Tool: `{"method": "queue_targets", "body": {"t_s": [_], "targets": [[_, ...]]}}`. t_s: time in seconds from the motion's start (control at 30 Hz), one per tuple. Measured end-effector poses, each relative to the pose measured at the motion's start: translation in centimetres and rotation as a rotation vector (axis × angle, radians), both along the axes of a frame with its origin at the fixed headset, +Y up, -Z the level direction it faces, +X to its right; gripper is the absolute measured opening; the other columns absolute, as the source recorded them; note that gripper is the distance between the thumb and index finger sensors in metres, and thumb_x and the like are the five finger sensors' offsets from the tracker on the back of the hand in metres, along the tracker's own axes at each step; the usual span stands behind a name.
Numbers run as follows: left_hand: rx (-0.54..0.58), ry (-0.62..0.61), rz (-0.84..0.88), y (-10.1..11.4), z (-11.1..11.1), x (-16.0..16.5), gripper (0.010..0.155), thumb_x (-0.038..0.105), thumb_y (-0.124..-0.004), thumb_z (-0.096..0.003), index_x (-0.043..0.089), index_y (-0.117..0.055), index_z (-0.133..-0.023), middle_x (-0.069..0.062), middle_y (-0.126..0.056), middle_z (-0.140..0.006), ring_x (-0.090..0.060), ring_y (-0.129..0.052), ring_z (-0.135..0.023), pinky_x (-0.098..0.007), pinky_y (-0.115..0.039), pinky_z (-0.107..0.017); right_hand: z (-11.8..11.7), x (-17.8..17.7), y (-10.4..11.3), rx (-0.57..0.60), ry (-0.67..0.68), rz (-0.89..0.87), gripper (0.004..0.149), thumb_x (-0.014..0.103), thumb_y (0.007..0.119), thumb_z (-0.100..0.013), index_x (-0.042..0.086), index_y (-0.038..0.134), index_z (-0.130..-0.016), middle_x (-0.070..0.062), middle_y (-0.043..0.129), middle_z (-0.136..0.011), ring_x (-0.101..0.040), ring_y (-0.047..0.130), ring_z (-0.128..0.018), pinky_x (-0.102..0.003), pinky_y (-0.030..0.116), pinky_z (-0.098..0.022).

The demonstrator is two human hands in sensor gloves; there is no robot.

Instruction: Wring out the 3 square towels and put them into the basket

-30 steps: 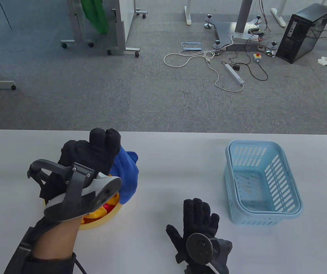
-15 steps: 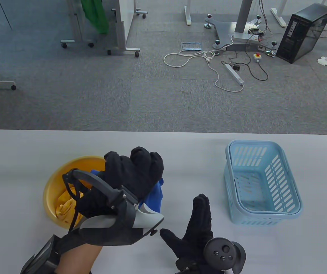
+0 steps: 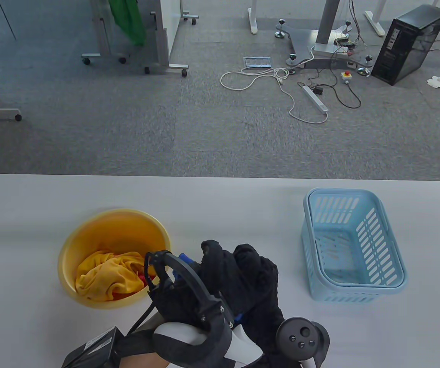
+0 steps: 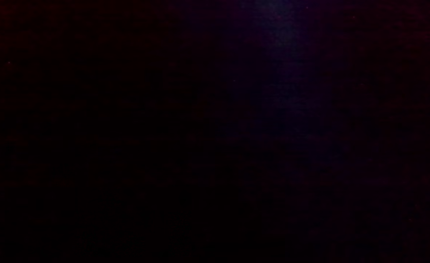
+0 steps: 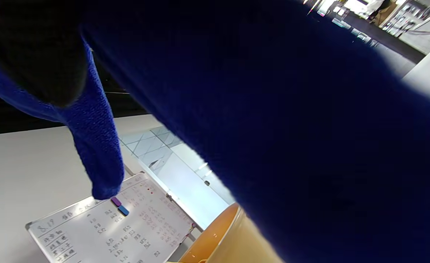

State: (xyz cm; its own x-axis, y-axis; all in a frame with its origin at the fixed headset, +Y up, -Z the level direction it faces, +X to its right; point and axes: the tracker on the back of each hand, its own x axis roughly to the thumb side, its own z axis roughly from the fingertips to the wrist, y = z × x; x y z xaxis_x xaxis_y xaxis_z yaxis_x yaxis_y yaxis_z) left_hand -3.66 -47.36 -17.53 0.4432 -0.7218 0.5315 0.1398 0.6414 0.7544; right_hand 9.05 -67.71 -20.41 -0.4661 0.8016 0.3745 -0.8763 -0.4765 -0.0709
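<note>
Both my hands are bunched together just to the right of the yellow bowl (image 3: 89,230), close to the near edge of the table (image 3: 220,199). My left hand (image 3: 223,276) has its fingers curled over the blue towel (image 3: 183,258), and my right hand (image 3: 266,306) sits pressed against it from the right. The towel is almost wholly buried between the gloves: from the table view only a small blue scrap shows by the bowl's rim and another sliver lower down between the hands. I cannot tell from there how my right fingers lie or whether they grip the cloth, since the left hand and its tracker (image 3: 193,337) cover them.

The left wrist view is nearly black and shows nothing I can make out. The right wrist view is mostly filled by the blue towel (image 5: 273,146), very close and dark, with one corner hanging down over the table; a dark glove shape sits at the top left, and a slice of the bowl (image 5: 222,237) peeks in at the bottom.

Inside the bowl lies a crumpled yellow towel (image 3: 108,274), with a bit of red cloth (image 3: 141,276) showing beneath it, mostly hidden. The light blue basket (image 3: 352,245) stands well to the right of the bowl, apart from my hands.
</note>
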Motion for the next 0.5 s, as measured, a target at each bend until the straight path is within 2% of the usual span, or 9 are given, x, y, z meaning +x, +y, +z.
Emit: {"method": "queue_targets", "body": {"t_s": [0.07,0.13,0.17,0.27,0.33,0.4,0.47,0.5], "targets": [[-0.012,-0.023,0.001,-0.35,0.24,0.25,0.043,0.030,-0.074,-0.0547,0.027,-0.072,-0.097,-0.008,-0.091,-0.082,-0.014,-0.103,-0.021,-0.046,-0.091,-0.035,-0.11,0.12,-0.28,-0.011,-0.018,-0.005,0.131,0.053,0.100,-0.041,0.012,-0.007,-0.105,-0.032,0.011,-0.112,-0.051,0.056,-0.103,-0.077,0.035,-0.074],[-0.016,-0.029,0.003,-0.45,0.31,0.36,0.043,0.030,-0.074,-0.0547,0.027,-0.072,-0.097,-0.007,-0.091,-0.082,-0.014,-0.103,-0.021,-0.045,-0.091,-0.035,-0.07,0.16,-0.35,0.013,-0.093,0.008,0.129,0.047,0.103,-0.040,0.013,-0.002,-0.107,-0.029,0.022,-0.114,-0.042,0.070,-0.095,-0.077,0.034,-0.073],[-0.014,-0.027,0.002,-0.42,0.31,0.40,0.043,0.030,-0.075,-0.0547,0.027,-0.072,-0.097,-0.007,-0.091,-0.082,-0.014,-0.103,-0.022,-0.046,-0.091,-0.036,-0.14,0.27,-0.40,0.025,-0.107,0.060,0.129,0.048,0.102,-0.040,0.013,-0.002,-0.107,-0.028,0.028,-0.114,-0.037,0.075,-0.090,-0.077,0.035,-0.073],[-0.038,-0.023,0.027,-0.06,0.29,0.38,0.042,0.030,-0.075,-0.0547,0.027,-0.072,-0.097,-0.007,-0.091,-0.082,-0.014,-0.103,-0.022,-0.045,-0.091,-0.036,-0.27,0.41,-0.61,0.011,-0.143,0.051,0.125,0.044,0.103,-0.041,0.012,0.003,-0.108,-0.021,0.051,-0.110,-0.028,0.083,-0.075,-0.072,0.047,-0.074],[-0.045,-0.021,0.036,0.07,0.30,0.33,0.043,0.030,-0.075,-0.0545,0.027,-0.072,-0.097,-0.007,-0.092,-0.082,-0.014,-0.103,-0.022,-0.045,-0.091,-0.036,-0.36,0.53,-0.61,0.018,-0.152,0.046,0.115,0.041,0.104,-0.042,0.012,0.017,-0.111,-0.012,0.074,-0.096,-0.022,0.090,-0.062,-0.065,0.060,-0.072],[-0.043,-0.015,0.034,0.08,0.25,0.18,0.042,0.030,-0.075,-0.0545,0.028,-0.073,-0.097,-0.007,-0.092,-0.082,-0.014,-0.103,-0.022,-0.045,-0.091,-0.036,-0.27,0.61,-0.55,0.028,-0.174,0.048,0.105,0.039,0.103,-0.043,0.012,0.029,-0.111,-0.006,0.083,-0.083,-0.018,0.091,-0.053,-0.059,0.068,-0.070],[-0.047,-0.006,0.037,-0.05,0.05,-0.14,0.043,0.030,-0.075,-0.0545,0.028,-0.073,-0.097,-0.007,-0.092,-0.082,-0.014,-0.103,-0.022,-0.045,-0.091,-0.036,-0.26,0.76,-0.49,0.029,-0.187,0.060,0.085,0.037,0.100,-0.046,0.014,0.049,-0.109,-0.004,0.088,-0.075,-0.017,0.092,-0.047,-0.056,0.071,-0.067],[-0.048,0.000,0.038,-0.11,-0.05,-0.28,0.042,0.030,-0.075,-0.0545,0.027,-0.073,-0.097,-0.007,-0.092,-0.082,-0.014,-0.103,-0.022,-0.045,-0.091,-0.036,-0.24,0.87,-0.53,0.031,-0.196,0.052,0.068,0.036,0.099,-0.048,0.020,0.063,-0.103,-0.004,0.088,-0.074,-0.018,0.092,-0.047,-0.056,0.071,-0.067]]}}
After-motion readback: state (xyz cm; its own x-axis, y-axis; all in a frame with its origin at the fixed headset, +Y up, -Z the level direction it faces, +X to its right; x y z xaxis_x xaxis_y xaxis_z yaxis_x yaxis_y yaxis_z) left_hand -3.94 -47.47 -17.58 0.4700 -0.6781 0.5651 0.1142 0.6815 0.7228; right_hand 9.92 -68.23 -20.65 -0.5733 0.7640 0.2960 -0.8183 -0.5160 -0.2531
